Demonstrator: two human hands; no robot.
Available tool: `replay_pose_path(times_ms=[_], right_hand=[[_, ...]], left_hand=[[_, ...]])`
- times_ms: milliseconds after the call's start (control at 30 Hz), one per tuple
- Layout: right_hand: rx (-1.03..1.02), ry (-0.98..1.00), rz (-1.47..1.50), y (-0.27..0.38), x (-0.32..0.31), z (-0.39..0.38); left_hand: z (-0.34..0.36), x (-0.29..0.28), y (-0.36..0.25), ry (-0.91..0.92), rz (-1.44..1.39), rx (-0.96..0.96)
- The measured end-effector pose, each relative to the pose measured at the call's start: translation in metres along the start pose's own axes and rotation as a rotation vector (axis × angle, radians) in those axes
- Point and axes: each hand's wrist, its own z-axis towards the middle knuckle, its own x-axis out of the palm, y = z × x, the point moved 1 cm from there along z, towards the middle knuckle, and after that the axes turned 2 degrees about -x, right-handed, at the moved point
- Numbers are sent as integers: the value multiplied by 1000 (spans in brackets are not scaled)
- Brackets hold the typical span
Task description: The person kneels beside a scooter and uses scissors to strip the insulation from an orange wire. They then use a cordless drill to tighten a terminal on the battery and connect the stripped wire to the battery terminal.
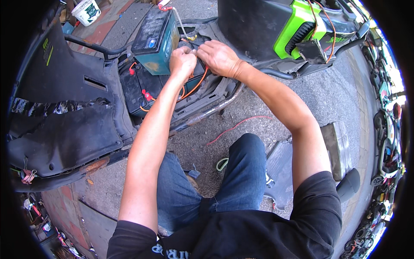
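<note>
Both my hands work close together over the open battery bay of a scooter. My left hand (183, 62) is closed, fingertips pinched beside a teal battery (153, 58) that rests tilted on another black battery (134, 88). My right hand (217, 57) is closed with curled fingers just right of it; what both pinch is too small to make out. An orange wire (196, 87) runs down from under my hands, and red terminal caps (147, 95) sit on the lower battery. A pale cable (179, 21) with red end runs from the teal battery's top toward my hands.
The black floorboard (60, 134) spans the left; a black seat section with green trim (282, 41) stands upper right, with hanging wires. A red wire (237, 124) lies on the pavement, grey panels (336, 138) at right. A white bucket (86, 12) sits upper left. Parked scooters line the right edge.
</note>
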Motion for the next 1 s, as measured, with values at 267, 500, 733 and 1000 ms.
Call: replay_pose_path(times_ms=[267, 500, 733, 1000], right_hand=[[947, 181, 688, -1, -6, -2], [1525, 129, 1689, -7, 20, -2], [1528, 66, 1782, -12, 33, -14], [1415, -91, 1427, 5, 34, -7]], left_hand=[[3, 1, -1, 2, -22, -38], [3, 2, -1, 32, -76, -60], [4, -5, -11, 89, 224, 85], [12, -4, -49, 179, 653, -33]])
